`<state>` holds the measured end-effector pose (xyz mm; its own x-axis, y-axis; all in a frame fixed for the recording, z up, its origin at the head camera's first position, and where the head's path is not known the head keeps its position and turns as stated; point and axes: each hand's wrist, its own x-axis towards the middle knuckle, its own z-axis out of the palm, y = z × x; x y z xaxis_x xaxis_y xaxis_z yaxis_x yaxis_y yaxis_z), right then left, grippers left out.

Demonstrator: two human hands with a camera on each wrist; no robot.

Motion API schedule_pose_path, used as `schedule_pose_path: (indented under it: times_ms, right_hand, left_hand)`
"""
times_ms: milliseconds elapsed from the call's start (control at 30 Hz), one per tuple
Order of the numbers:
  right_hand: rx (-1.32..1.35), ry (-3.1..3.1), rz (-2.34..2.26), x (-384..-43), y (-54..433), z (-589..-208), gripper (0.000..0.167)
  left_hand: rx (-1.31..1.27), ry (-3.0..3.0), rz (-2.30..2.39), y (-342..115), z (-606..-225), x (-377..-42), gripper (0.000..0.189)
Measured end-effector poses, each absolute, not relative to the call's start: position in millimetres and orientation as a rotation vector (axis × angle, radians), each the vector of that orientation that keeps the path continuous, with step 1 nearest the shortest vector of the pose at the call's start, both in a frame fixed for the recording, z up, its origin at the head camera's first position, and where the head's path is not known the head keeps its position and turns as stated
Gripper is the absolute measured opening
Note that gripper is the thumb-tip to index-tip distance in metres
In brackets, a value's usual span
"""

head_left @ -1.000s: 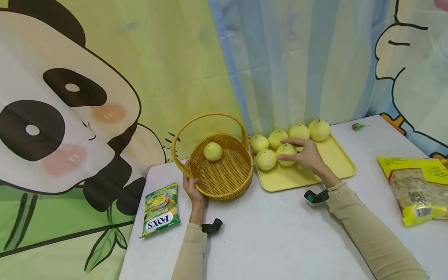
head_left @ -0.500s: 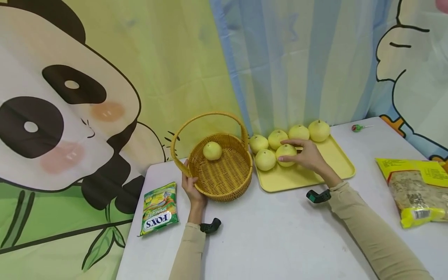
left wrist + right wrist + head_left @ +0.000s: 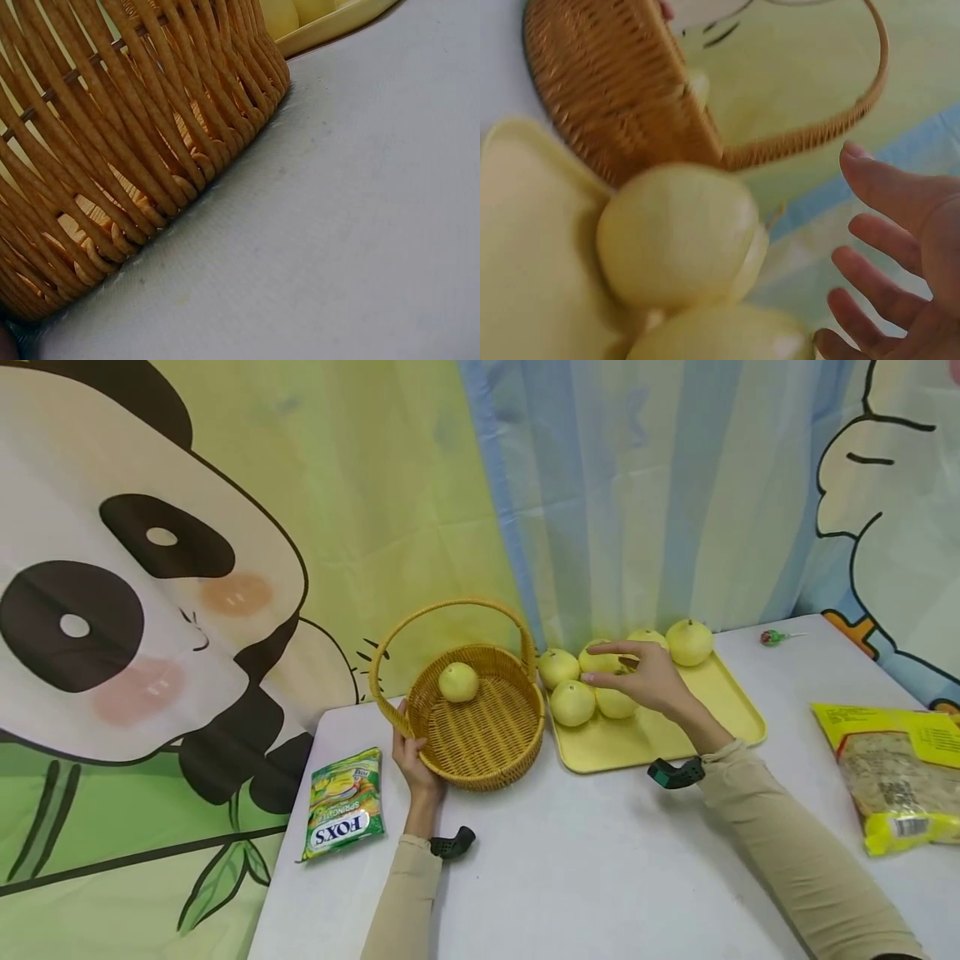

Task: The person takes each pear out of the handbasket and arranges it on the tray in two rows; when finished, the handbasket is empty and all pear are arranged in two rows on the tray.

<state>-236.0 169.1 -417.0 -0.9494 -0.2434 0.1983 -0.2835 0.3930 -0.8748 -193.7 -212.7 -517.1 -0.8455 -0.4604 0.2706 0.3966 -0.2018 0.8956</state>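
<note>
In the head view, the left hand grips the side of a round wicker basket near the foot of its hoop handle. One pale yellow-green pear lies inside. To the right, several more pears are grouped on a yellow tray. Over them hovers the right hand, thumb and fingers spread with nothing between, partly covering the front pear. The right wrist view confirms the spread fingers, apart from the nearest pear. Mostly basket wall fills the left wrist view.
A green Fox's candy bag lies left of the basket on the white table. At the far right are a yellow bag with a clear window and a small lollipop. Printed curtains hang behind.
The right hand has come off the front pear and moved slightly up and left, leaving that pear on the tray. The left hand still holds the basket in place.
</note>
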Motion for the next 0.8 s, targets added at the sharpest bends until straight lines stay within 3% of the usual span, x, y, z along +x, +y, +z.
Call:
schedule_pose_path:
  times_ms: [200, 400, 600, 800]
  right_hand:
    - [0.863, -2.604, 1.663, -237, 125, -396, 0.048]
    - [1.159, -2.700, 1.516, -244, 76, -381, 0.063]
    - [1.256, -2.785, 1.430, -256, 37, -376, 0.084]
    - [1.232, -2.804, 1.408, -274, 11, -381, 0.087]
  left_hand:
    - [0.084, -1.535, -2.062, -212, -515, -192, 0.078]
    - [0.064, -1.539, -2.066, -211, -516, -193, 0.079]
    - [0.063, -1.579, -2.053, -209, -519, -192, 0.080]
    - [0.065, -1.579, -2.057, -213, -517, -195, 0.082]
